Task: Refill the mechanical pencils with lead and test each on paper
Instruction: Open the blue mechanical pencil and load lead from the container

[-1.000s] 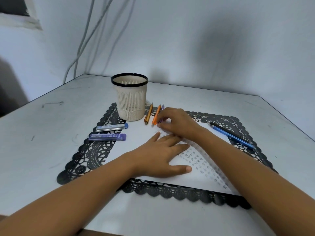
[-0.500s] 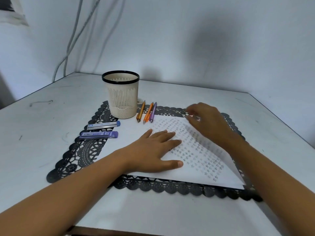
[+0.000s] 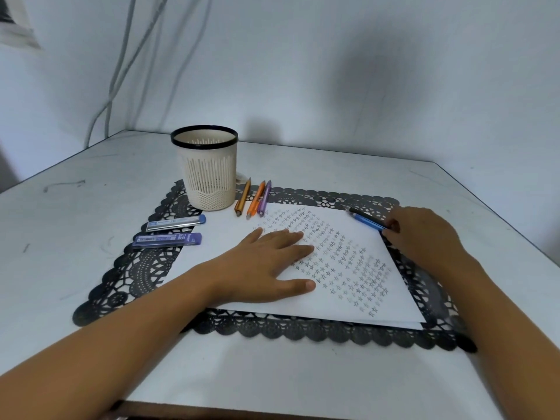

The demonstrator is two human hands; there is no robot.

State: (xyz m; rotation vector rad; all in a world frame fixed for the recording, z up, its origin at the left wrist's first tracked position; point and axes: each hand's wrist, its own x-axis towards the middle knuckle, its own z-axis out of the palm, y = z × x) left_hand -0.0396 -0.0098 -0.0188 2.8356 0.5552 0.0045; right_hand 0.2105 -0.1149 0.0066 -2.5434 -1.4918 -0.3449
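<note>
The paper (image 3: pixel 378 292) is already crowded with rows of small pencilled marks across most of its face, so a good deal of testing looks done. Off its far-left corner the cup (image 3: pixel 209 177) shows no pencil above its rim. Left of the paper lie two lead cases, a clear one (image 3: pixel 174 223) and a purple one (image 3: pixel 166 239), both apparently capped and out of either hand's reach, so no refilling is under way. Three pencils, brown (image 3: pixel 243 197), orange (image 3: pixel 256 200) and purple (image 3: pixel 264 197), lie side by side at the paper's far edge. I would guess they are finished with, though nothing proves they hold lead. What seems left is the blue pencil (image 3: pixel 368 222), and possibly a dark one beside it; I cannot tell whether that is a second pencil or the blue one's front part.

The counter (image 3: pixel 91 192) carries a black lace mat (image 3: pixel 145 268), and the paper sits on it. The left hand (image 3: pixel 266 265) lies flat on the middle of the paper, fingers spread, pressing it down. The right hand (image 3: pixel 424 237) is just off the paper's right edge, its fingers bent onto the near end of the blue pencil, which lies slanted across the paper's far-right corner. Whether they pinch it or only touch it is hidden behind the hand.
</note>
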